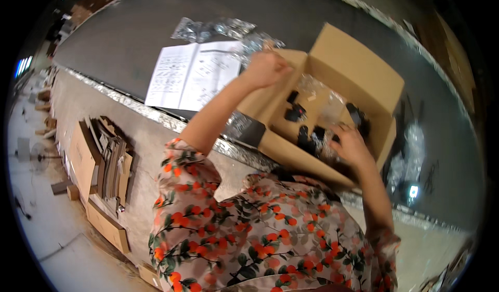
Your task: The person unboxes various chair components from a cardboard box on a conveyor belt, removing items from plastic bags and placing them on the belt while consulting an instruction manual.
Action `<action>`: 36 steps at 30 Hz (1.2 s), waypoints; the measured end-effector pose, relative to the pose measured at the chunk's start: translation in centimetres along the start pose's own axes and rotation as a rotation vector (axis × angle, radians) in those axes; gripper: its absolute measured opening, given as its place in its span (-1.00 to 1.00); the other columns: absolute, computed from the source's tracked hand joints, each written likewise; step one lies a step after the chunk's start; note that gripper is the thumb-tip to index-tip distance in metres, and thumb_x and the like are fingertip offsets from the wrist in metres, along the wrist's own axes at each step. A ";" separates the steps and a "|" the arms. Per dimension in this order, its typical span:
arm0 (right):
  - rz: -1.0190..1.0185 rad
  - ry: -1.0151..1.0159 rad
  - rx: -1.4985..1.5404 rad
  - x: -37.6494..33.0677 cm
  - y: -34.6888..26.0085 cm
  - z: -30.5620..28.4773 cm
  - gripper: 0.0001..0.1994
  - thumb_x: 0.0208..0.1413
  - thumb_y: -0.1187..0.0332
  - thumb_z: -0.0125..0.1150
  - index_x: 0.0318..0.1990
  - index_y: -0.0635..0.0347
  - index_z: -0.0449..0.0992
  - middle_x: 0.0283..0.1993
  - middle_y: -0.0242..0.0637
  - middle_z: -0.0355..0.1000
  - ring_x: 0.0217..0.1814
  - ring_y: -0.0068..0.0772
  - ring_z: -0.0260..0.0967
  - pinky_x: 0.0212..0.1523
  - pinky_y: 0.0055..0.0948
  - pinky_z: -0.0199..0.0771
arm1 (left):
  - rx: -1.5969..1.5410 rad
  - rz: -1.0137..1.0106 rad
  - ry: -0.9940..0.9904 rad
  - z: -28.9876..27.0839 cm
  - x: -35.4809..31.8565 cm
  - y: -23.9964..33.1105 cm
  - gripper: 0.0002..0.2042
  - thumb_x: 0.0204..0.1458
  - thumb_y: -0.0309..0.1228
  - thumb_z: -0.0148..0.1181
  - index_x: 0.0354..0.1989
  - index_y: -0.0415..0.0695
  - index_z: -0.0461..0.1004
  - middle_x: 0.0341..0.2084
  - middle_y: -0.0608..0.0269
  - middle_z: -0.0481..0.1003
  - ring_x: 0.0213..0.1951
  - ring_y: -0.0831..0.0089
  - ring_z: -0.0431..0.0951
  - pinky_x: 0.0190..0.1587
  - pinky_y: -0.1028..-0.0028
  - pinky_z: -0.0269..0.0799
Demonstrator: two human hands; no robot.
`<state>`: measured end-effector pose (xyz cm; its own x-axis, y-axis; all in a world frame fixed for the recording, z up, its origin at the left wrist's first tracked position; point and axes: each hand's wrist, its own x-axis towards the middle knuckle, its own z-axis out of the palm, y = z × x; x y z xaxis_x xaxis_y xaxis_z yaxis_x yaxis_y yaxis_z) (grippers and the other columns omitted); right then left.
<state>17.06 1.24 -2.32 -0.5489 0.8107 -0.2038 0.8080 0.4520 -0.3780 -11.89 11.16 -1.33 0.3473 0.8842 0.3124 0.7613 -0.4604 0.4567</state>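
Observation:
My left hand (266,69) is over the left flap of an open cardboard box (358,66). Its fingers are curled beside a clear plastic bag (254,41) of small parts; what they hold, if anything, is hidden. Inside the box, my right hand (350,143) has its fingers bent around a clear plastic bag (327,152) near the box's near right side. Black parts (295,113) lie loose on the box's bottom to the left, and another black part (357,116) rests beyond the right hand. More clear plastic (332,107) lies in the middle.
An open printed leaflet (195,76) lies left of the box on the dark table (119,47). Behind it are more plastic bags (188,30). Clear plastic wrapping (413,151) lies right of the box. Flattened cardboard (104,162) is stacked on the floor at the left.

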 end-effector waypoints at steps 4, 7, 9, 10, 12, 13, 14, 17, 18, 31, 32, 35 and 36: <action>0.057 -0.117 -0.049 0.0 1.6 0.9 -0.54 -0.22 0.34 0.18 -0.06 0.11 0.29 -0.03 -0.09 0.22 0.01 -0.08 0.16 -0.01 -0.28 0.19 | 0.025 -0.077 -0.127 -0.5 -2.7 1.1 -0.80 -0.19 -0.35 0.15 -0.42 -0.21 0.48 -0.45 0.08 0.46 -0.36 0.21 0.45 -0.28 0.40 0.36; 0.048 -0.185 -0.047 0.9 0.3 1.0 -0.42 -0.24 0.33 0.19 0.04 0.06 0.17 0.06 -0.07 0.10 0.08 -0.05 0.06 0.03 -0.29 0.15 | -0.058 -0.105 -0.021 0.4 -4.0 1.3 -0.83 -0.22 -0.35 0.12 -0.43 -0.12 0.47 -0.50 0.14 0.44 -0.36 0.17 0.43 -0.25 0.31 0.33; -0.020 -0.152 -0.074 1.3 -0.1 2.4 -0.39 -0.25 0.34 0.20 0.06 0.02 0.15 0.09 -0.08 0.06 0.10 -0.04 0.02 0.05 -0.29 0.14 | -0.067 -0.032 0.049 0.4 -3.9 2.4 -0.85 -0.25 -0.43 0.13 -0.44 -0.14 0.46 -0.50 0.14 0.44 -0.37 0.16 0.42 -0.24 0.32 0.33; -0.060 -0.138 -0.088 1.6 -0.5 2.9 -0.37 -0.26 0.34 0.21 0.07 0.01 0.14 0.10 -0.09 0.04 0.11 -0.04 0.01 0.06 -0.29 0.13 | -0.070 -0.002 0.087 0.3 -4.0 2.9 -0.86 -0.27 -0.47 0.13 -0.45 -0.15 0.46 -0.49 0.15 0.44 -0.37 0.15 0.42 -0.24 0.33 0.33; -0.055 -0.220 -0.149 1.8 -1.3 3.3 -0.35 -0.29 0.36 0.25 0.07 -0.01 0.15 0.11 -0.09 0.01 0.13 -0.02 -0.04 0.07 -0.30 0.13 | -0.055 0.116 0.115 0.6 -4.1 4.1 -0.86 -0.29 -0.52 0.11 -0.46 -0.17 0.45 -0.47 0.16 0.43 -0.35 0.17 0.41 -0.22 0.34 0.32; -0.041 -0.242 -0.174 1.8 -1.9 3.3 -0.35 -0.29 0.37 0.25 0.07 -0.01 0.15 0.10 -0.09 0.02 0.13 -0.01 -0.04 0.07 -0.30 0.13 | -0.046 0.173 0.131 0.8 -4.3 4.7 -0.86 -0.30 -0.55 0.10 -0.47 -0.17 0.44 -0.45 0.16 0.43 -0.34 0.17 0.41 -0.22 0.35 0.32; -0.024 -0.265 -0.198 1.9 -2.1 3.3 -0.35 -0.30 0.37 0.26 0.06 -0.01 0.16 0.09 -0.09 0.04 0.13 -0.01 -0.04 0.07 -0.29 0.13 | -0.038 0.213 0.094 1.5 -4.6 5.1 -0.86 -0.29 -0.56 0.09 -0.47 -0.18 0.44 -0.44 0.16 0.42 -0.33 0.18 0.40 -0.22 0.35 0.32; -0.058 -0.196 -0.109 1.9 -0.8 4.3 -0.41 -0.29 0.39 0.25 0.02 0.02 0.22 -0.03 -0.10 0.14 0.06 -0.05 0.06 0.02 -0.29 0.19 | -0.051 0.281 -0.127 3.9 -5.5 6.7 -0.85 -0.30 -0.59 0.06 -0.46 -0.19 0.43 -0.39 0.14 0.40 -0.24 0.23 0.37 -0.20 0.37 0.32; -0.056 -0.168 -0.079 1.8 -0.4 4.5 -0.42 -0.30 0.39 0.25 0.01 0.04 0.23 -0.05 -0.09 0.15 0.05 -0.04 0.08 0.01 -0.28 0.19 | 0.007 0.267 -0.227 4.5 -5.4 6.9 -0.81 -0.31 -0.58 0.09 -0.42 -0.21 0.43 -0.36 0.14 0.39 -0.23 0.22 0.37 -0.18 0.37 0.32; 0.228 -0.031 0.526 2.6 4.0 2.3 -0.48 -0.35 0.54 0.26 -0.10 0.23 0.27 -0.19 -0.13 0.34 -0.30 -0.36 0.26 -0.24 -0.47 0.30 | 0.422 0.217 -0.509 9.8 -4.3 4.9 -0.69 -0.39 -0.50 0.16 -0.33 -0.18 0.38 -0.31 0.13 0.36 -0.18 0.22 0.33 -0.12 0.42 0.29; 0.216 0.002 0.522 2.5 4.0 1.8 -0.46 -0.37 0.59 0.25 -0.09 0.23 0.26 -0.22 -0.18 0.35 -0.43 -0.47 0.26 -0.34 -0.51 0.33 | 0.411 0.202 -0.508 9.7 -4.3 5.0 -0.76 -0.33 -0.49 0.10 -0.38 -0.19 0.40 -0.32 0.13 0.36 -0.18 0.22 0.33 -0.13 0.40 0.29; 0.192 0.039 0.387 1.9 4.0 1.4 -0.45 -0.40 0.57 0.28 -0.11 0.20 0.26 -0.21 -0.13 0.33 -0.30 -0.29 0.29 -0.21 -0.42 0.30 | 0.393 0.163 -0.504 9.9 -4.5 5.1 -0.86 -0.22 -0.49 -0.01 -0.47 -0.19 0.45 -0.33 0.12 0.38 -0.19 0.23 0.35 -0.17 0.37 0.31; 0.176 0.053 0.343 1.7 4.1 1.4 -0.45 -0.40 0.57 0.28 -0.11 0.18 0.26 -0.20 -0.12 0.32 -0.26 -0.24 0.29 -0.18 -0.40 0.29 | 0.397 0.156 -0.504 10.1 -4.5 4.9 -0.87 -0.23 -0.50 -0.01 -0.48 -0.18 0.45 -0.34 0.12 0.38 -0.21 0.23 0.37 -0.19 0.37 0.33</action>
<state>19.15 3.96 -5.49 -0.3894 0.8868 -0.2489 0.7652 0.1611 -0.6233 -4.16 5.68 -8.95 0.6105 0.7825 -0.1226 0.7917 -0.6074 0.0656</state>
